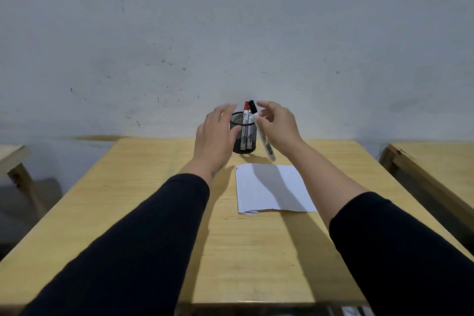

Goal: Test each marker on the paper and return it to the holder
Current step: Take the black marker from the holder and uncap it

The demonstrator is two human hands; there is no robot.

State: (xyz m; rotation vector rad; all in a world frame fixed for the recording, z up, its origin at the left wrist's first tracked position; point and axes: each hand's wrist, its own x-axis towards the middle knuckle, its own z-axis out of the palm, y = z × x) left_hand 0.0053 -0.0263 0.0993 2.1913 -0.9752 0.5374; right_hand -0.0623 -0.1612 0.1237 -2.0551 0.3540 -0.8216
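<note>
A black mesh holder (243, 136) stands at the far middle of the wooden table (143, 187). A red-capped marker (245, 120) stands in it, with a second white marker right beside it. My right hand (278, 124) is shut on a white marker with a black cap (263, 133), held tilted just right of the holder, cap end up near the rim. My left hand (214, 141) has its fingers apart and rests against the holder's left side. A white sheet of paper (272, 188) lies in front of the holder, with a small dark mark at its top left corner.
A plain grey wall rises straight behind the table's far edge. Another wooden table (436, 174) stands to the right across a narrow gap. A piece of wooden furniture (12, 159) sits at the far left.
</note>
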